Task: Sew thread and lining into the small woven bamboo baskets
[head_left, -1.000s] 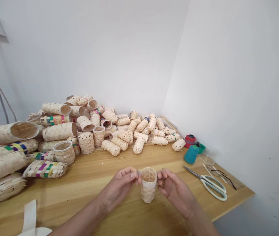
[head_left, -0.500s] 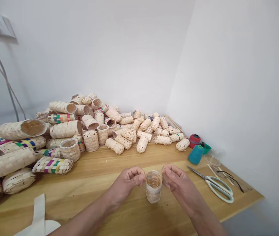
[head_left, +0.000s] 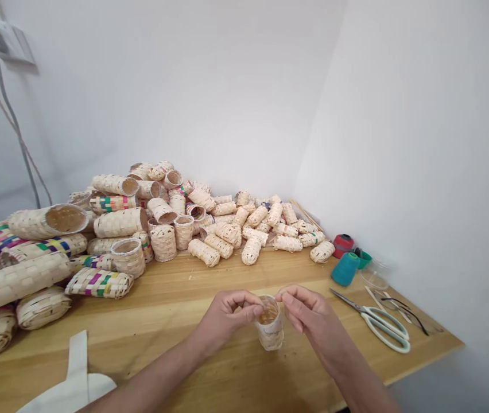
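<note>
Between my hands is a small woven basket (head_left: 270, 334), a pale cup of flat strips with a band around its upper part. Its round mouth faces up and it leans slightly. Thumb and fingers of my left hand (head_left: 236, 312) pinch at the left of its rim, fingertips overlapping the opening. On the other side, my right hand (head_left: 307, 310) is closed in a pinch close to the right rim. Whatever is between the right fingertips is too fine to make out. Whether the basket rests on the table is unclear.
A large heap of woven baskets (head_left: 162, 244) covers the back and left of the wooden table (head_left: 175, 298). To the right are scissors (head_left: 382, 327), a teal thread cone (head_left: 345, 269), a red thread cone (head_left: 343, 245) and eyeglasses (head_left: 406, 314). A white flat piece (head_left: 78, 361) lies front left.
My left fingertips have moved right, over the basket's rim, and my right fingertips have come in slightly toward it. The basket has tilted a little. The whole view has shifted slightly.
</note>
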`<state>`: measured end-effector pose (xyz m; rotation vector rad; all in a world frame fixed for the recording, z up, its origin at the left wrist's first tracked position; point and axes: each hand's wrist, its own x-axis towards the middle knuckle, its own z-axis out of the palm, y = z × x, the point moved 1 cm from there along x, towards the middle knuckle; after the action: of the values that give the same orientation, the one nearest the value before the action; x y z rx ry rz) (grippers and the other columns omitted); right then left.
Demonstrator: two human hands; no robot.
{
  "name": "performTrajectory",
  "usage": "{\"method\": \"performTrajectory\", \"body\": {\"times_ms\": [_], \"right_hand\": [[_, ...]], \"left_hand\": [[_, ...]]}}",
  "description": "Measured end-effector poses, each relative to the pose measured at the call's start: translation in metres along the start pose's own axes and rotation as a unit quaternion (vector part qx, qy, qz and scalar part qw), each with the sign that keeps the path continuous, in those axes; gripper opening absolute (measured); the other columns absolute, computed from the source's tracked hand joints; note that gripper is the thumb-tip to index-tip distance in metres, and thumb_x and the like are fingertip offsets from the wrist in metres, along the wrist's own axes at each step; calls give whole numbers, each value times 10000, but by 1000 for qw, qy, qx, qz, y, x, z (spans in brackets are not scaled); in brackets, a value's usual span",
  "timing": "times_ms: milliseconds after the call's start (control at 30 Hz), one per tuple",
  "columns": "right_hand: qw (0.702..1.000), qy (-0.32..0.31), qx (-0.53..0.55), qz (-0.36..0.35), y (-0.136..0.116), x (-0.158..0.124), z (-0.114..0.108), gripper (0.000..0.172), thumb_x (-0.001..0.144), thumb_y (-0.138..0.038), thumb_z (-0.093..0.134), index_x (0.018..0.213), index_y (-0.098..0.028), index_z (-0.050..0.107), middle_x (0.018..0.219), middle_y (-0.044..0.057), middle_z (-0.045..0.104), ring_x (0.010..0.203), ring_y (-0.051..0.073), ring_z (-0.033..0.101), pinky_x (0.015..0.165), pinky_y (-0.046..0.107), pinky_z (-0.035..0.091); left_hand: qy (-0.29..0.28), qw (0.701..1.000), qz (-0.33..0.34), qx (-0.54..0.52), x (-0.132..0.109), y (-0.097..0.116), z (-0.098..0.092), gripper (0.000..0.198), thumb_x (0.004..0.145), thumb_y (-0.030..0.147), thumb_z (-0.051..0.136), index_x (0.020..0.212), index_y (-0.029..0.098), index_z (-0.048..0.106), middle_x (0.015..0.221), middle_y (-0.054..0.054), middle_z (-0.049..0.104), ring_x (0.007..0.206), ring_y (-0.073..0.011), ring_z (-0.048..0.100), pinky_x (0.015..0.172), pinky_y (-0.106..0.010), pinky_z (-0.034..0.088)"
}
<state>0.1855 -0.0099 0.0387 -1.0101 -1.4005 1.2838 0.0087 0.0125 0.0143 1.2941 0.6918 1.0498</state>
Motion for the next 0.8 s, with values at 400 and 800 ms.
{"method": "performTrajectory", "body": {"times_ms": [400, 800], "right_hand": [[982, 49, 184, -4, 15, 1, 7, 239, 791, -413, 664, 799, -176, 642, 446, -83, 281, 502, 96, 231, 572, 222, 307], [963, 175, -198, -50, 10, 0, -15, 332, 804, -423, 579, 1039, -195, 641, 856, 48, 624, 681, 179, 503, 642, 299, 392]], "left_hand": [[39, 999, -2, 24, 0, 5, -2, 269, 653, 383, 710, 670, 129, 622, 542, 31, 494, 534, -83, 387, 537, -210, 294], [47, 999, 3, 14, -2, 1, -2, 282, 668, 409, 722, 675, 133, 663, 591, 7, 557, 567, -94, 412, 566, -207, 322]]}}
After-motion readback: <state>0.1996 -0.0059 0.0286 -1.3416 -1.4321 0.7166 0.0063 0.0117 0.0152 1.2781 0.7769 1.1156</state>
